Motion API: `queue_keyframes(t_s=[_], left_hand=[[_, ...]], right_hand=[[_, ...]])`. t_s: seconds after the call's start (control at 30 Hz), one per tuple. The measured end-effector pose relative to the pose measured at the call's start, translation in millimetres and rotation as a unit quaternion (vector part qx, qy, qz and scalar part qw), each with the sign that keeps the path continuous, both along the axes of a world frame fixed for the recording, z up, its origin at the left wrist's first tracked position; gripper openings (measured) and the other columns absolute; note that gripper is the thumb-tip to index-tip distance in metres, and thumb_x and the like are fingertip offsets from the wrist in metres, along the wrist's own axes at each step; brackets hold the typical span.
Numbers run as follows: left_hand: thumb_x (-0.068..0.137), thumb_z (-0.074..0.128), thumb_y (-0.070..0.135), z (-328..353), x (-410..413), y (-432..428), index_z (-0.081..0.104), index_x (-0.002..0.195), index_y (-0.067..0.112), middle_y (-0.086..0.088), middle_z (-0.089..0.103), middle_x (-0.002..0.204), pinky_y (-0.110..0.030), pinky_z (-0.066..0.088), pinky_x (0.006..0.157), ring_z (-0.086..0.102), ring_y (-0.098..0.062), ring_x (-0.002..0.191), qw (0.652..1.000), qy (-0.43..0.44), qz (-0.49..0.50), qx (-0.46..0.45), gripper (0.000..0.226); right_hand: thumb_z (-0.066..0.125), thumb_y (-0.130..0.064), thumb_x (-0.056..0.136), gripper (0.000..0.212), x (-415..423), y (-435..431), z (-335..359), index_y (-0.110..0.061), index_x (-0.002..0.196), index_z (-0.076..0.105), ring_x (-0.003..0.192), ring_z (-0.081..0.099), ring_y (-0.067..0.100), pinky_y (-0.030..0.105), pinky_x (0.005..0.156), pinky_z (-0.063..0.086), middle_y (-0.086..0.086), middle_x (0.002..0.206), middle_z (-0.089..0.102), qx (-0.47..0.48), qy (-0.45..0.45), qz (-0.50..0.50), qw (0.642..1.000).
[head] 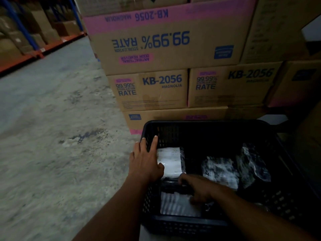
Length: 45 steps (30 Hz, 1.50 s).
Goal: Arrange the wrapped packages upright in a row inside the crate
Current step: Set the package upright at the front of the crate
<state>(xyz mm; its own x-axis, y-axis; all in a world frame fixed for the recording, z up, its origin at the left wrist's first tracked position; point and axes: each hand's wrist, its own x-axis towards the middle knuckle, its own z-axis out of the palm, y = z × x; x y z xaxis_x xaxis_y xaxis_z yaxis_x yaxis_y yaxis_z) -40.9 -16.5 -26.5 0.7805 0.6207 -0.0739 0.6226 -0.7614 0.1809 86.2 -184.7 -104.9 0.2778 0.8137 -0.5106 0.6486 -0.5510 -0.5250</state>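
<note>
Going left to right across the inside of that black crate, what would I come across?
Left hand on the crate wall → white-labelled package → crinkled package with a pale label → dark shiny package.

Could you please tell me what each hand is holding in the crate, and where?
Left hand rests on the white-labelled package, at its left edge by the crate wall. Right hand's grip cannot be told.
</note>
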Motion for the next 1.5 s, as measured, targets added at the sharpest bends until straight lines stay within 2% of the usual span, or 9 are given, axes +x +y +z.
queue_keyframes(t_s=[0.23,0.47,0.57,0.73,0.93,1.03,1.17,1.37,1.5], left_hand=[[0.082,0.06,0.037,2,1,6,0.023,0.156,0.026,-0.008,0.043,0.151,-0.045,0.034,0.114,0.034,-0.028,0.14,0.986,-0.148,0.021,-0.068,0.083],[0.073,0.065,0.066,14,14,1,0.052,0.141,0.031,0.005,0.068,0.122,-0.035,0.052,0.095,0.062,-0.015,0.112,0.94,-0.283,0.074,-0.173,0.078],[0.078,0.08,0.041,18,20,-5,0.048,0.142,0.033,0.011,0.063,0.124,-0.029,0.053,0.092,0.063,-0.007,0.108,0.878,-0.343,0.085,-0.324,0.072],[0.085,0.075,0.007,29,25,4,0.058,0.135,0.019,-0.006,0.07,0.111,-0.026,0.059,0.054,0.074,-0.009,0.078,0.78,-0.378,0.121,-0.483,0.055],[0.093,0.064,0.025,31,26,10,0.049,0.146,0.023,-0.008,0.066,0.131,-0.039,0.049,0.104,0.063,-0.022,0.119,0.893,-0.326,0.115,-0.288,0.055],[0.09,0.058,0.032,28,21,22,0.05,0.143,0.03,-0.006,0.063,0.134,-0.044,0.045,0.106,0.056,-0.029,0.125,0.931,-0.317,0.11,-0.144,0.054],[0.087,0.059,0.037,1,0,35,0.026,0.155,0.029,-0.013,0.042,0.153,-0.048,0.038,0.111,0.04,-0.035,0.137,0.979,-0.147,0.076,-0.118,0.076],[0.085,0.055,0.052,-27,-8,37,-0.002,0.158,0.033,-0.005,0.022,0.163,-0.048,0.043,0.108,0.037,-0.032,0.14,0.992,-0.09,0.03,-0.078,0.095],[0.082,0.049,0.06,-30,-4,35,-0.006,0.156,0.034,-0.006,0.021,0.163,-0.051,0.042,0.108,0.032,-0.033,0.142,0.996,-0.066,0.039,-0.04,0.096]], right_hand=[[0.075,-0.004,0.075,0.041,39,9,46,-0.027,0.105,0.06,0.08,0.056,0.015,0.031,0.064,0.049,0.001,0.097,0.058,0.11,0.165,-0.086,0.976],[0.072,-0.005,0.081,0.038,82,-5,83,-0.023,0.112,0.061,0.09,0.065,0.032,0.044,0.072,0.051,0.017,0.105,0.072,0.249,0.377,-0.307,0.838],[0.069,-0.004,0.082,0.033,81,-3,79,-0.022,0.108,0.062,0.081,0.069,0.027,0.038,0.064,0.055,0.009,0.098,0.074,0.275,0.421,-0.334,0.797],[0.08,-0.017,0.072,0.051,73,-2,67,-0.02,0.118,0.058,0.095,0.07,0.034,0.043,0.073,0.054,0.015,0.116,0.071,0.264,0.409,-0.35,0.801],[0.08,-0.014,0.074,0.06,60,9,47,-0.026,0.127,0.055,0.095,0.073,0.037,0.043,0.068,0.059,0.013,0.118,0.071,0.311,0.41,-0.405,0.756],[0.075,-0.008,0.082,0.061,58,19,29,-0.021,0.136,0.048,0.1,0.069,0.038,0.052,0.081,0.059,0.015,0.125,0.064,0.306,0.353,-0.444,0.765],[0.073,-0.006,0.084,0.06,50,38,-3,-0.015,0.137,0.046,0.106,0.065,0.036,0.052,0.091,0.055,0.019,0.129,0.062,0.305,0.277,-0.484,0.772],[0.058,-0.029,0.095,0.065,36,83,-43,-0.02,0.152,0.028,0.137,0.041,0.037,0.048,0.113,0.037,0.013,0.155,0.038,0.216,0.16,-0.464,0.844],[0.052,-0.032,0.097,0.068,31,95,-49,-0.025,0.155,0.018,0.14,0.038,0.036,0.049,0.115,0.035,0.012,0.159,0.03,0.206,0.183,-0.459,0.845]])
